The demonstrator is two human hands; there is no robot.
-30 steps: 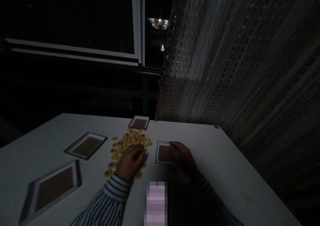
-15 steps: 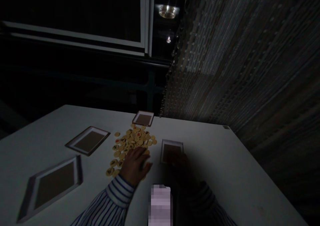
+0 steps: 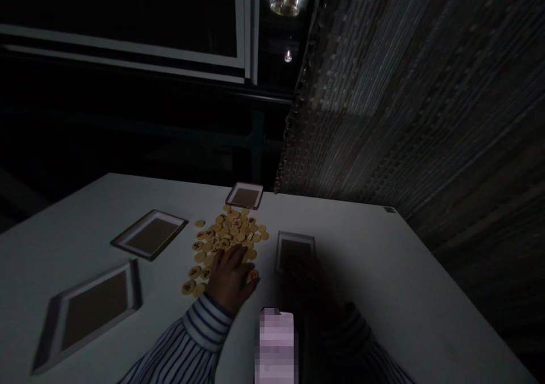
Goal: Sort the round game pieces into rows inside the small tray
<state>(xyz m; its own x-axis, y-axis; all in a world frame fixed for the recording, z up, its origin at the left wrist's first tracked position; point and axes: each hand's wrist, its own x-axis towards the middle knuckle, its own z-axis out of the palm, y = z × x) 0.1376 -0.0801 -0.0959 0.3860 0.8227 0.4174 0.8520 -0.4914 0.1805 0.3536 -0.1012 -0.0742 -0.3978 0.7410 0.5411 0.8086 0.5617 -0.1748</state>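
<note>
Left hand (image 3: 230,276) flat, fingers extended, on yellow game discs (image 3: 232,231); right hand (image 3: 310,279) shadowed, posture indiscernible, at 6 o'clock of small tray (image 3: 296,236)

Dimly lit white table (image 3: 395,270), darker toward the right side. At the near left, a large flat tray (image 3: 59,316) with pale rim and brown inside, turned cornerwise. Farther back, apart from it, a second tray (image 3: 150,235) of the same kind, also lying flat. Near the far edge of the table, a small tray (image 3: 244,195) with reddish rim. Behind the table on the right, a curtain (image 3: 404,100) of hanging strings. On the left, dark glass with a white window frame (image 3: 249,29). High up just right of the frame, a round ceiling lamp (image 3: 284,2) and, below it, a small light (image 3: 288,57).
</note>
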